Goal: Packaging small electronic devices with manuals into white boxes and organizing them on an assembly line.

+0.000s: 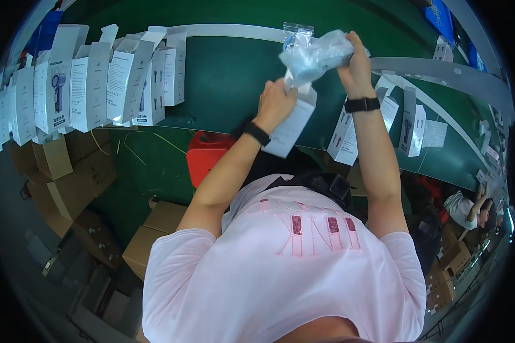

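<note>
My left hand [276, 106] grips a tall white carton [292, 127], tilted, with its upper end toward my right hand. My right hand [357, 70] is closed on a bundle in clear bubble wrap [317, 56]; what lies inside is too blurred to name. The bundle is just above the carton's upper end, and I cannot tell if it touches it. Behind the bundle shows a small clear zip bag [297, 33] with something bluish in it. Both wrists wear black bands.
Several white cartons with raised flaps [80, 86] stand in a row on the green table [229, 80] at left. More cartons [411, 131] stand at right. Below are a red stool [207, 155] and brown boxes [154, 231]. Another person [466, 208] sits far right.
</note>
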Demonstrator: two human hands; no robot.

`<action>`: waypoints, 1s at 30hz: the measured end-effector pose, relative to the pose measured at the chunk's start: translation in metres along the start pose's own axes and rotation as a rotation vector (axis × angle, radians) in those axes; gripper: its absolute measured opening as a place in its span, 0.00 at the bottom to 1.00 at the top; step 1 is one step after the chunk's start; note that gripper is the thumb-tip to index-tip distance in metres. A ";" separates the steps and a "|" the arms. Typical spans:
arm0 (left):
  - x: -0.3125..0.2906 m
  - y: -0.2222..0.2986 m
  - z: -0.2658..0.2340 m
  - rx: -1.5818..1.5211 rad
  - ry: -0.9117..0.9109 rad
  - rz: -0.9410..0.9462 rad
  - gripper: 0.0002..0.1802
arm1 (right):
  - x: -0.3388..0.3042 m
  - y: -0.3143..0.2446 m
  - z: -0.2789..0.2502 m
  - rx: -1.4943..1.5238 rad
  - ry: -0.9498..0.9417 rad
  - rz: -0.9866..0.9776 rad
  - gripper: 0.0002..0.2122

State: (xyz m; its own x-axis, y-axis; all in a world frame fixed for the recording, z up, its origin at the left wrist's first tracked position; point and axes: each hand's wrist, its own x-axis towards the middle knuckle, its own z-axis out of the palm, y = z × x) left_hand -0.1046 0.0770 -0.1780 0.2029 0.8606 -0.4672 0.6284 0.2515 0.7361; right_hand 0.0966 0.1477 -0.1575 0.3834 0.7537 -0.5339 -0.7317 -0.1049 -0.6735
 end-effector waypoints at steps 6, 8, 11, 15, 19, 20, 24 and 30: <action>-0.052 0.000 -0.025 -0.681 -0.105 -0.152 0.21 | -0.073 -0.018 0.007 -0.345 -0.219 0.026 0.09; -0.064 0.012 -0.024 -0.577 -0.050 -0.003 0.21 | -0.083 -0.032 0.007 -0.518 -0.508 0.141 0.09; -0.077 0.031 -0.025 -0.481 -0.001 0.123 0.19 | -0.117 -0.026 0.016 -0.755 -0.837 0.234 0.11; -0.084 0.020 -0.039 -0.499 0.137 0.189 0.20 | -0.139 -0.054 0.026 -1.264 -1.016 -0.113 0.16; -0.100 0.036 -0.041 -0.421 0.150 0.370 0.22 | -0.134 -0.034 0.039 -1.413 -1.591 0.165 0.13; -0.101 0.021 -0.033 -0.408 0.193 0.381 0.22 | -0.125 -0.029 0.055 -1.489 -1.721 0.296 0.11; -0.101 -0.001 -0.078 -0.653 0.283 -0.047 0.24 | 0.024 0.008 0.034 -1.433 -0.406 -0.328 0.24; -0.090 -0.002 -0.103 -0.818 0.466 -0.030 0.25 | 0.045 0.107 0.040 -1.837 -0.226 -0.443 0.31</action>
State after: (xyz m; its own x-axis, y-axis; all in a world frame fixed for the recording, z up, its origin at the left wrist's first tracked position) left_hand -0.2011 0.0446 -0.0873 -0.2367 0.8947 -0.3788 -0.1301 0.3572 0.9249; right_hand 0.0126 0.1968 -0.2334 0.1672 0.9587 -0.2300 0.8613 -0.2556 -0.4392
